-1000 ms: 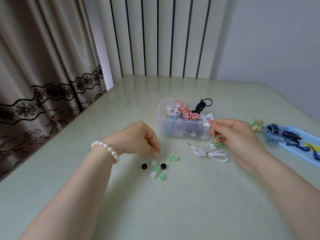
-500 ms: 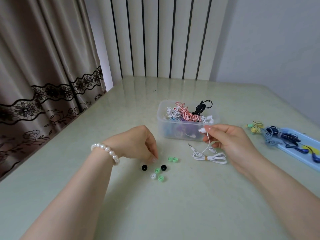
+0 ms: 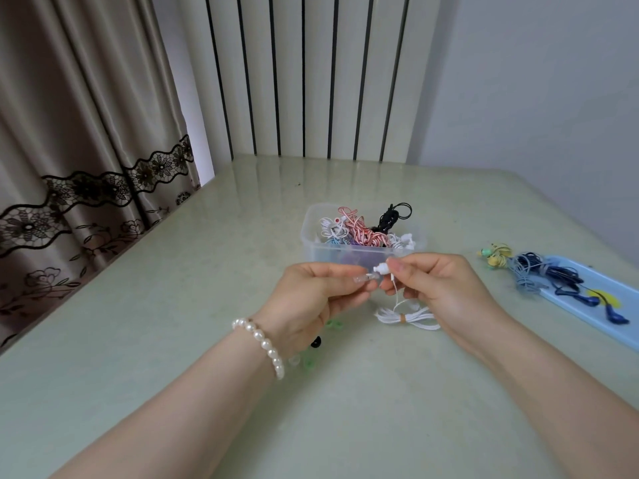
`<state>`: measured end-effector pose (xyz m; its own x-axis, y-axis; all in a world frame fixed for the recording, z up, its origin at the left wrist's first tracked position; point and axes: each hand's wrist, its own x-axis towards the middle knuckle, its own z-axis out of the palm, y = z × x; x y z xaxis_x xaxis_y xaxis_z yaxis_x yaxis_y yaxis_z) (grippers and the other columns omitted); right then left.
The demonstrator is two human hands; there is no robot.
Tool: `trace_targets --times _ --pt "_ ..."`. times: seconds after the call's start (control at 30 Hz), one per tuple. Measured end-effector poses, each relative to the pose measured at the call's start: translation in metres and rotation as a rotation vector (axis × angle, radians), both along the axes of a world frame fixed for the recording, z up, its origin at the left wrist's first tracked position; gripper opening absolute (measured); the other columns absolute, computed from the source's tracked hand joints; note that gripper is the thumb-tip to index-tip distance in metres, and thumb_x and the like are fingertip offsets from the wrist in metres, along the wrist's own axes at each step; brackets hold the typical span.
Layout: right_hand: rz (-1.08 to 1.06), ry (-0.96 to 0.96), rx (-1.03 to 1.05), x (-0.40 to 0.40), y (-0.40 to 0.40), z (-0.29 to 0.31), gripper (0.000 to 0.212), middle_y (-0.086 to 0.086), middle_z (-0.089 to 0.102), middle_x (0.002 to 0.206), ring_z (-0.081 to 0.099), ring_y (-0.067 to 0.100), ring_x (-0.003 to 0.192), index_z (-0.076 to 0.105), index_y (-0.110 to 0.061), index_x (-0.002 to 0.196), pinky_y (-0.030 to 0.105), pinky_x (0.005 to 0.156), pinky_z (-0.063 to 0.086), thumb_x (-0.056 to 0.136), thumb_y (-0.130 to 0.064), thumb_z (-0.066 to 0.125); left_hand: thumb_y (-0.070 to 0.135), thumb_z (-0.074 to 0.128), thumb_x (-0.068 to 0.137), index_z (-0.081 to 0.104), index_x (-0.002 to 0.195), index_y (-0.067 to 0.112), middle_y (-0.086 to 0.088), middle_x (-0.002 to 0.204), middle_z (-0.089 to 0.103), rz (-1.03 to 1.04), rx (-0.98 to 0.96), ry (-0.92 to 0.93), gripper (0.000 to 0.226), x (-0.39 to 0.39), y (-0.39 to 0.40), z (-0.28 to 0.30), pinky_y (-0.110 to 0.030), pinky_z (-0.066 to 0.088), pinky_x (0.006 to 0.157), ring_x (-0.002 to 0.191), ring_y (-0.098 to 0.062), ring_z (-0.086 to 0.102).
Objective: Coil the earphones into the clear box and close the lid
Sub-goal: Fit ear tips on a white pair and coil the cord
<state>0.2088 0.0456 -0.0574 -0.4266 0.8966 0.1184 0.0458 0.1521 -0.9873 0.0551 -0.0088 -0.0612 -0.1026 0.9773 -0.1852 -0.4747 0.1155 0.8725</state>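
A clear box [image 3: 311,236] stands open mid-table, holding several tangled earphones in white, red and black. In front of it my right hand [image 3: 446,288] pinches a white earbud [image 3: 382,268] at the end of its cord. The rest of that white earphone [image 3: 408,318] lies bundled on the table with a brown tie round it. My left hand [image 3: 311,299] pinches a small clear ear tip [image 3: 363,278] right against the earbud. No lid is in view.
Loose ear tips, black [image 3: 315,341] and green [image 3: 333,324], lie partly hidden under my left hand. A light blue tray [image 3: 608,312] at the right holds dark blue earphones [image 3: 553,276]; a yellow-green pair [image 3: 496,255] lies beside it. A curtain hangs at the left.
My left hand rose off the table with a clear ear tip and came to the earbud. My right hand lifted the earbud toward it.
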Motion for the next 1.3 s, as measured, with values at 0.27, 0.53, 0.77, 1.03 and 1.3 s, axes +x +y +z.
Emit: trace_targets --times 0.27,0.53,0.77,1.03,1.3 --pt "-0.036 -0.022 0.141 -0.002 0.0 -0.001 0.021 -0.009 0.059 0.051 0.045 0.003 0.048 0.067 -0.015 0.061 0.011 0.053 0.038 0.081 -0.014 0.062 -0.013 0.06 0.074 0.065 0.081 -0.005 -0.016 0.073 0.071 0.044 -0.018 0.004 0.012 0.001 0.0 -0.002 -0.023 0.058 0.063 0.066 -0.021 0.07" --pt "-0.032 -0.086 0.226 -0.005 -0.001 -0.003 0.022 -0.007 0.058 0.049 0.042 0.003 0.048 0.069 -0.022 0.065 0.013 0.051 0.037 0.08 -0.008 0.064 -0.01 0.06 0.073 0.067 0.08 -0.007 -0.016 0.074 0.071 0.034 -0.007 -0.006 0.01 0.002 -0.001 -0.004 -0.023 0.058 0.065 0.066 -0.02 0.07" --pt "-0.066 -0.134 0.284 -0.004 0.001 -0.006 0.024 -0.007 0.059 0.052 0.046 -0.001 0.05 0.067 -0.026 0.064 0.01 0.053 0.037 0.081 -0.01 0.065 -0.011 0.06 0.076 0.065 0.086 -0.008 -0.016 0.076 0.071 0.047 -0.017 -0.006 0.012 0.003 -0.001 -0.004 -0.024 0.058 0.065 0.067 -0.02 0.07" --pt "-0.072 -0.187 0.282 -0.005 0.001 -0.006 0.013 -0.002 0.057 0.055 0.047 -0.002 0.046 0.07 -0.011 0.07 0.008 0.052 0.036 0.082 -0.009 0.064 -0.014 0.06 0.073 0.065 0.079 -0.007 -0.018 0.071 0.07 0.083 -0.04 -0.027 0.011 0.008 -0.001 -0.004 -0.024 0.058 0.062 0.063 -0.02 0.07" --pt "-0.185 -0.2 0.318 -0.01 -0.001 -0.01 0.03 -0.011 0.055 0.047 0.046 0.001 0.048 0.062 -0.03 0.057 0.012 0.052 0.037 0.081 -0.012 0.066 -0.015 0.061 0.073 0.065 0.079 -0.008 -0.018 0.074 0.071 0.102 -0.018 -0.023 0.011 0.012 -0.001 -0.003 -0.024 0.058 0.064 0.067 -0.022 0.07"
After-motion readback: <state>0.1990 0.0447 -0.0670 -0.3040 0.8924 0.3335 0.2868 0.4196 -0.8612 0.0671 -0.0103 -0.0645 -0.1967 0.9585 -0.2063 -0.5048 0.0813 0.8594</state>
